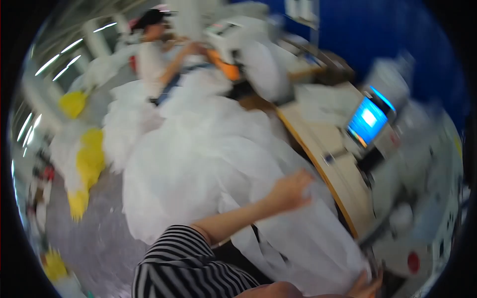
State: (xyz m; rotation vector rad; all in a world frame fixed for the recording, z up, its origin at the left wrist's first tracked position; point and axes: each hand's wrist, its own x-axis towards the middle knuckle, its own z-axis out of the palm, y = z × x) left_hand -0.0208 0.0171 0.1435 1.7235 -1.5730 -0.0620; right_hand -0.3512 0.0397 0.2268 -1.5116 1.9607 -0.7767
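Observation:
A large heap of thin white fabric [198, 149] spreads in front of me and runs down toward my lap at the lower right. My left hand [293, 191], at the end of a black-and-white striped sleeve, reaches across the middle of the heap. Motion smears its fingers, so whether they grip the cloth does not show. At the bottom right edge, my right hand [366, 286] is partly in the picture. Its fingers are closed at the lower corner of the fabric.
Right of the heap runs a pale sewing table [328, 139] with a wooden edge. A sewing machine [422, 164] and a lit blue screen [367, 120] stand on it. Another person [159, 59] sits ahead at a further machine. Yellow cloth [90, 159] hangs among white piles at left.

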